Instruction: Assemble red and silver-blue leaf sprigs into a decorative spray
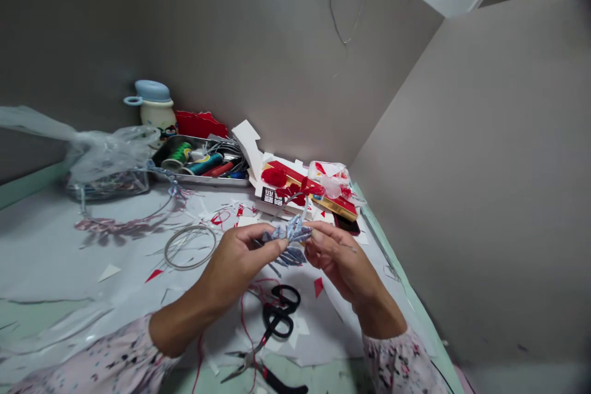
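Between my two hands is a light blue, leaf-like fabric spray (292,233), with a pale stem sticking up from it. My left hand (249,253) pinches its left side between thumb and fingers. On the right, the fingertips of my right hand (339,253) close on the spray's other end. More blue petals hang just below the fingers. Under my hands lie black-handled scissors (279,314) and a pair of pliers (252,362), partly overlapping. Red thread (243,314) trails beside them.
A metal tray (207,180) at the back holds thread spools and tools. Next to it are a white box (258,172) and red flowers (275,176). A wire coil (189,247), a flowered hoop (138,221), a plastic bag (108,160) and a jar (157,112) stand leftward. Grey partitions enclose the table.
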Motion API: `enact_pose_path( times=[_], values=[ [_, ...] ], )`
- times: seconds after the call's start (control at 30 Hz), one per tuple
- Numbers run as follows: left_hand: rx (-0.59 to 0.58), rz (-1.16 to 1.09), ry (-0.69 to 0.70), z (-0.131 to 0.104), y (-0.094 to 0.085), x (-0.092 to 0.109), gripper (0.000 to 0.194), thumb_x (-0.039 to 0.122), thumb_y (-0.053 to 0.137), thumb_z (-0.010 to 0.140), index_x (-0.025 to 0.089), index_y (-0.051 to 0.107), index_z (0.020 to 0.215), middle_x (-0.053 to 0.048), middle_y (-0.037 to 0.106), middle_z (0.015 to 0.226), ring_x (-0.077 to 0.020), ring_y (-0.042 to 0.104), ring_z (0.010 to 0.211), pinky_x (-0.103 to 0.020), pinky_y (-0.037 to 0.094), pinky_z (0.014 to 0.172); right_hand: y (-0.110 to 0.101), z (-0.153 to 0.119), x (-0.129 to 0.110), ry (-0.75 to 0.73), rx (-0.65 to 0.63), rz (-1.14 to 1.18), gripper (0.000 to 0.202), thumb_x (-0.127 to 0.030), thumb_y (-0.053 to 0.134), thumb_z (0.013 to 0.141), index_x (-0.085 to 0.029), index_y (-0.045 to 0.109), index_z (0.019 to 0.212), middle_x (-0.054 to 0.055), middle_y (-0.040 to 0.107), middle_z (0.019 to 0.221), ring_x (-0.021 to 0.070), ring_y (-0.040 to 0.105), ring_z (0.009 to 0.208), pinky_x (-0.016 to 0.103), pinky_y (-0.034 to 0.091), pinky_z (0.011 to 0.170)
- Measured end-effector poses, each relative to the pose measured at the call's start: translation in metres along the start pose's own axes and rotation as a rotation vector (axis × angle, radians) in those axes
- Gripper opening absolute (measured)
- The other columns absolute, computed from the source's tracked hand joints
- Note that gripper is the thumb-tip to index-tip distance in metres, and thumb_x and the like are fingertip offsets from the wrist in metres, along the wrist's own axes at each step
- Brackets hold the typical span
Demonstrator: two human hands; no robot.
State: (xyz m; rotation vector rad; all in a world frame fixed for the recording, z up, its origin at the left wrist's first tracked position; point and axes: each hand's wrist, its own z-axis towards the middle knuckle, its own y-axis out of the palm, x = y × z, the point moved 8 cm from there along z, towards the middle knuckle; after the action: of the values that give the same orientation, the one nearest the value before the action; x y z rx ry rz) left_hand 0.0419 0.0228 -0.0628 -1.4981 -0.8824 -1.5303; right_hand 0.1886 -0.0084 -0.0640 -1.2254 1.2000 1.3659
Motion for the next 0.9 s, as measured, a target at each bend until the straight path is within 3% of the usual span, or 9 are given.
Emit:
enact_pose_path(
  times=[0.1, 0.33, 0.47, 0.77, 0.9],
  values=[
    [-0.042, 0.019, -0.004, 0.0, 0.005, -0.001, 0.022, 0.039, 0.065, 0.077, 0.018, 0.069, 0.072, -0.001, 0.064, 0.07, -0.0182, 0.058, 0.068, -0.029, 0.048, 0.063, 0.005, 0.0, 0.002, 0.008, -0.006, 0.022, 0.02, -0.039, 0.069, 0.082, -0.021, 0.069, 0.09, -0.003, 0.051, 0.065, 0.0108, 0.04, 0.06, 0.026, 0.03, 0.057],
    [-0.113, -0.006, -0.072, 0.001, 0.014, -0.011, 0.022, 0.04, 0.067, 0.076, 0.018, 0.068, 0.074, 0.0, 0.061, 0.07, -0.0178, 0.059, 0.065, -0.026, 0.048, 0.054, 0.002, -0.003, -0.006, 0.018, 0.123, -0.236, 0.018, -0.035, 0.072, 0.079, -0.018, 0.065, 0.077, -0.003, 0.052, 0.065, 0.0109, 0.041, 0.061, 0.027, 0.03, 0.058],
    [-0.154, -0.045, -0.07, 0.001, 0.016, -0.01, 0.022, 0.039, 0.067, 0.077, 0.017, 0.066, 0.074, 0.0, 0.061, 0.07, -0.0167, 0.058, 0.065, -0.026, 0.047, 0.057, 0.004, -0.004, -0.005, 0.029, 0.13, -0.196, 0.019, -0.034, 0.071, 0.078, -0.017, 0.063, 0.075, -0.003, 0.053, 0.065, 0.0113, 0.042, 0.06, 0.027, 0.031, 0.058],
    [-0.385, -0.116, -0.003, -0.001, 0.021, -0.001, 0.021, 0.028, 0.065, 0.08, 0.018, 0.065, 0.098, 0.0, 0.063, 0.082, -0.0144, 0.055, 0.072, -0.024, 0.041, 0.062, -0.002, -0.002, -0.003, -0.002, 0.133, -0.178, 0.018, -0.034, 0.071, 0.079, -0.018, 0.065, 0.076, -0.004, 0.051, 0.061, 0.0105, 0.04, 0.058, 0.026, 0.028, 0.056],
    [-0.401, -0.178, -0.014, 0.001, 0.019, -0.003, 0.024, 0.024, 0.067, 0.078, 0.019, 0.063, 0.102, 0.0, 0.064, 0.085, -0.014, 0.056, 0.072, -0.025, 0.043, 0.064, -0.003, 0.0, 0.002, -0.011, 0.105, -0.085, 0.018, -0.034, 0.072, 0.078, -0.019, 0.064, 0.074, -0.003, 0.052, 0.063, 0.0114, 0.04, 0.058, 0.027, 0.03, 0.058]
  ],
)
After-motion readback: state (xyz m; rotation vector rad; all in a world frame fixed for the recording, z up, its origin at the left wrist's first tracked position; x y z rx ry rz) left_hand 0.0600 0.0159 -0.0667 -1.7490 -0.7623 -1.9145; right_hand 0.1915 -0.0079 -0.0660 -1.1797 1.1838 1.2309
